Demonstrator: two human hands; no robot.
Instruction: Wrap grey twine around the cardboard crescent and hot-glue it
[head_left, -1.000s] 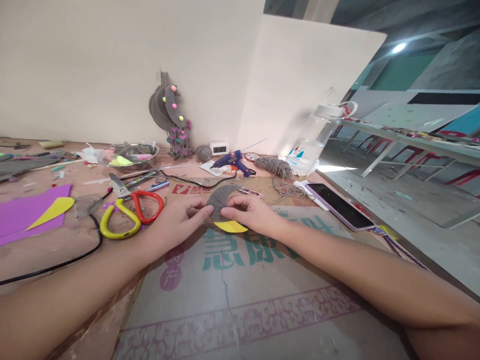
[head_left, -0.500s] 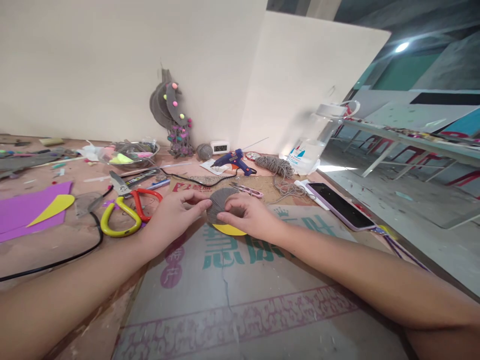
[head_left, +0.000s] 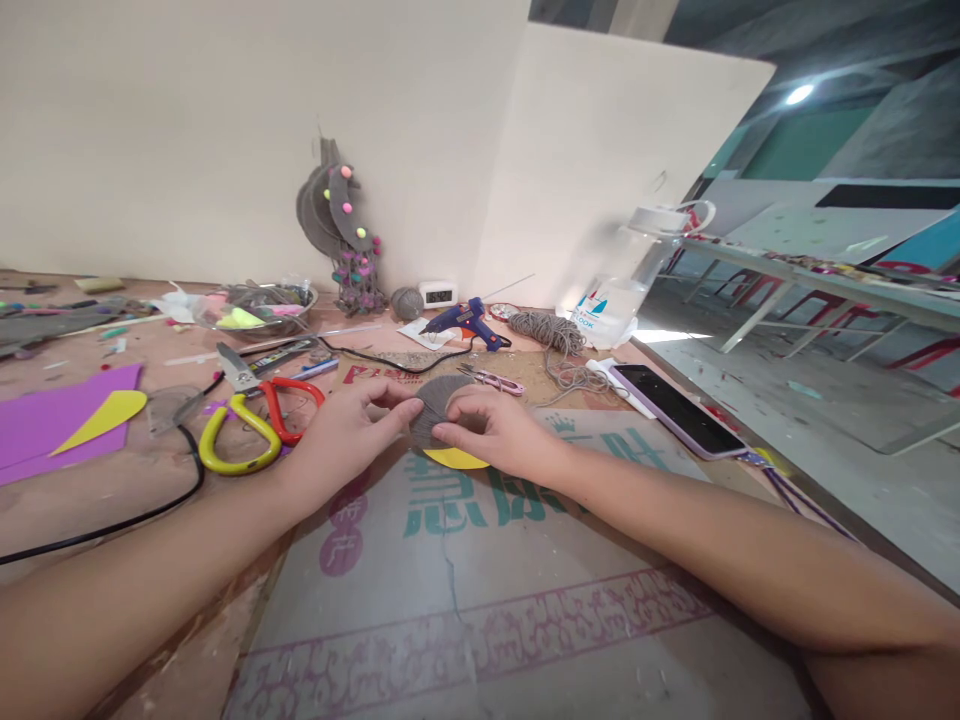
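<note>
Between my hands is a round disc covered in grey yarn, with a bare yellow part along its near edge. My left hand pinches the disc's left edge between thumb and fingertips. On the other side my right hand has its thumb and curled fingers on the yarn, hiding the disc's right part. Beneath both hands lies a printed cardboard sheet. Just beyond the disc are small pink-handled snips. Scissors with one yellow and one red handle rest left of my left hand.
A blue glue gun, a grey yarn bundle and a small clock stand behind. To the right are a water bottle and a phone. Purple sheets and a filled plastic bowl are at left.
The whole view has shifted very slightly. Both hands keep the same grip on the yarn-covered disc, with hardly any visible movement.
</note>
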